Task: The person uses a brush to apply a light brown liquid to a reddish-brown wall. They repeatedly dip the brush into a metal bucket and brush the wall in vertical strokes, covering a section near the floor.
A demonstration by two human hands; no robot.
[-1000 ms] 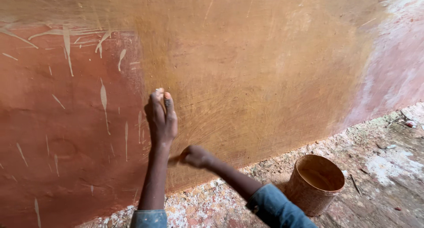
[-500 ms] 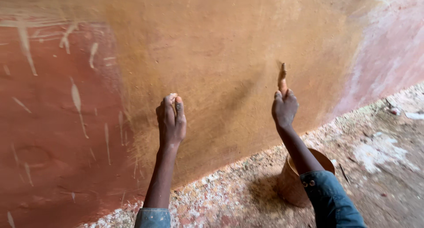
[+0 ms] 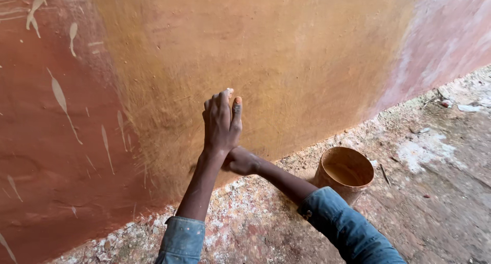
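Left hand (image 3: 221,122) was raised against the wall (image 3: 286,54), fingers together and extended, palm side toward the ochre-coated plaster; whether it pinched anything could not be told, though a pale fleck showed at the fingertips. Right hand (image 3: 241,162) sat lower, just behind the left wrist and close to the wall's foot, curled loosely; its fingers were turned away, so what it held, if anything, could not be made out. Both sleeves were blue denim. The wall showed a broad yellow-brown wash across its middle, bare red-brown plaster with pale drips at the left, and a pinkish, paler stretch at the right. A round bucket (image 3: 346,173), stained the same ochre and holding a shallow pool of the mix, stood on the floor (image 3: 440,202) near the right forearm, just clear of the wall's base. The floor was rough concrete, speckled with pale spatter along the wall's foot. Judged step: spreading or smoothing the wash by hand over the lower wall, near the edge where coated met uncoated. Judged need for the next move: an even, flat palm pressure carried toward the red-brown area, with fresh mix from the bucket within the right hand's reach.
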